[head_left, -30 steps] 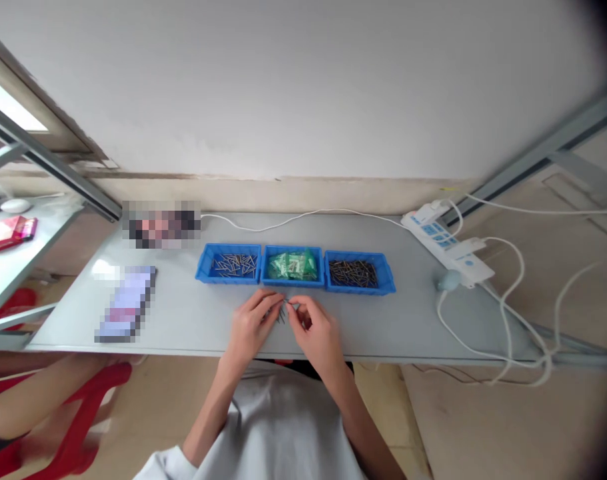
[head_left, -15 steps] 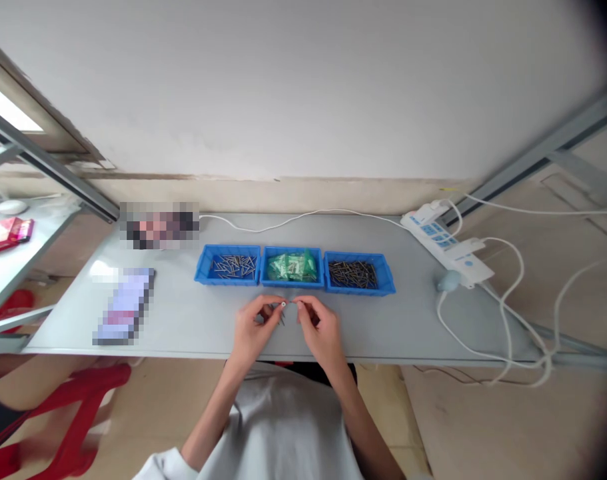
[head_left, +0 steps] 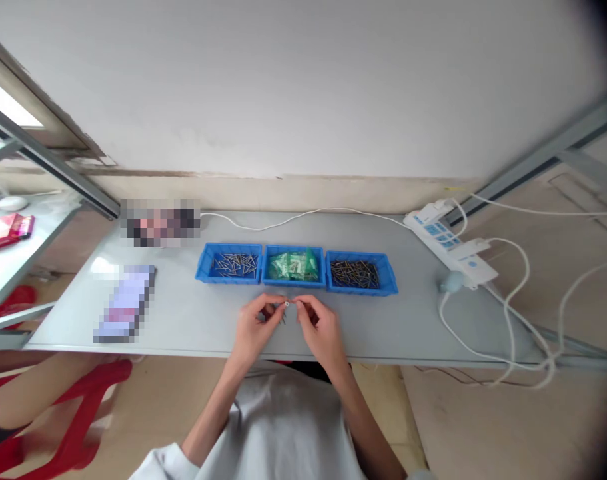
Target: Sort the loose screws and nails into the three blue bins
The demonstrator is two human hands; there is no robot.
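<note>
My left hand (head_left: 256, 327) and my right hand (head_left: 319, 327) meet over the grey table (head_left: 183, 313), just in front of three blue bins. Both pinch with curled fingers. Between their fingertips is a tiny pale part (head_left: 286, 304) with a thin metal screw; which hand grips which piece is too small to tell. A few loose screws (head_left: 282, 319) lie on the table under the hands. The left bin (head_left: 229, 264) holds silvery screws, the middle bin (head_left: 294, 265) green plastic pieces, the right bin (head_left: 360, 273) dark screws.
A white power strip (head_left: 450, 250) with trailing cables lies at the table's right end. A blurred phone-like item (head_left: 126, 303) and a blurred object (head_left: 159, 223) sit on the left. Another person's leg and a red chair (head_left: 58, 413) are at lower left.
Both hands have drawn slightly apart and lifted the small pale part between their fingertips; the view has shifted a little. The bins have not moved.
</note>
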